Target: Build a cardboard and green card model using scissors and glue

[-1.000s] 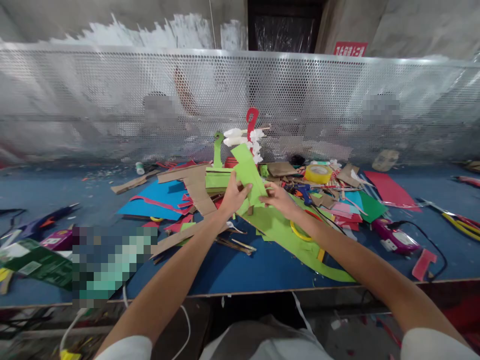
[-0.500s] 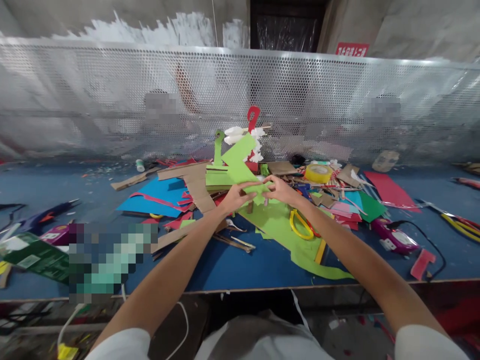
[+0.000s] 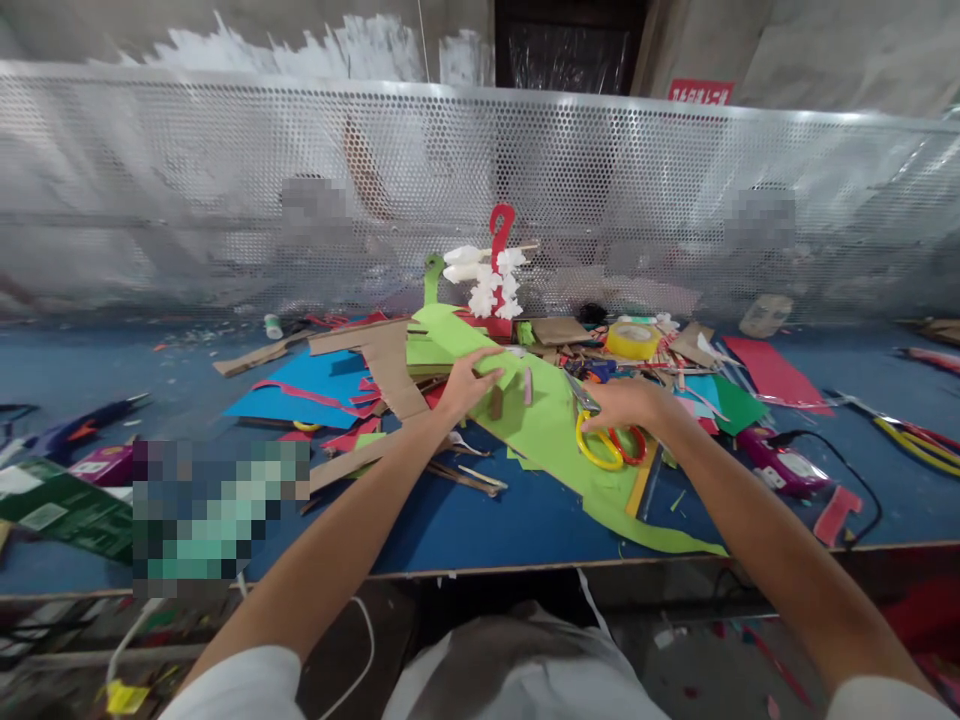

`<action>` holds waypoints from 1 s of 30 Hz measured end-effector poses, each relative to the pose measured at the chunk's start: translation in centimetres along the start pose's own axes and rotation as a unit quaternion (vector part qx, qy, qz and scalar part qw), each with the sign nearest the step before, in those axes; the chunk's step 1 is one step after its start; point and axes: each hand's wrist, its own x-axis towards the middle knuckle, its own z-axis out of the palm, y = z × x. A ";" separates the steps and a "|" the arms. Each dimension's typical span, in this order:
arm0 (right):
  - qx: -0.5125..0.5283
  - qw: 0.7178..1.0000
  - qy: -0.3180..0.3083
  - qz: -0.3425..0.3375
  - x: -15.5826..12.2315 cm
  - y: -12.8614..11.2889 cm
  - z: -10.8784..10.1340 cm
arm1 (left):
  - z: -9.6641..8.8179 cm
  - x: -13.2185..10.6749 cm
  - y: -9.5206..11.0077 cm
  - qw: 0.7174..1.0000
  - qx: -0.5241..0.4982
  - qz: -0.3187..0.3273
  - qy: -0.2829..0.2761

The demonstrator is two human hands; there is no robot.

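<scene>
My left hand (image 3: pixel 466 380) rests on a light green paper sheet (image 3: pixel 544 430) that lies across the pile of craft scraps, fingers pressed down on its upper part. My right hand (image 3: pixel 626 405) sits over the yellow and red handled scissors (image 3: pixel 604 445) on the same green sheet, fingers curled on the handles. Behind the hands stands a small model of green and red card with white foam bits (image 3: pixel 487 280).
A yellow tape roll (image 3: pixel 634 341) lies at the back right. Blue paper (image 3: pixel 315 390) and cardboard strips (image 3: pixel 390 365) lie left of the pile. A purple glue gun (image 3: pixel 780 465) with its cable is at the right, another glue gun (image 3: pixel 71 430) at the left. A perforated metal screen (image 3: pixel 225 200) closes the back.
The green sheet, held up in both hands before, now lies flat on the pile. My right hand has let go of it and moved right onto the scissors.
</scene>
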 end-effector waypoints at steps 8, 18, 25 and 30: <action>0.006 0.993 -0.107 0.056 -0.6 -1.2 -0.1 | -0.3 0.1 0.3 0.999 -0.025 0.032 0.024; 0.225 0.974 0.007 0.000 -0.4 2.6 -0.2 | -0.9 0.1 0.4 0.994 0.002 0.067 0.082; 0.348 0.905 0.096 -0.224 2.1 1.6 0.1 | -0.5 0.3 0.4 0.993 -0.020 0.070 0.093; 0.328 0.910 0.153 -0.202 1.3 0.1 -0.7 | -0.8 0.3 0.3 0.991 -0.004 0.065 0.116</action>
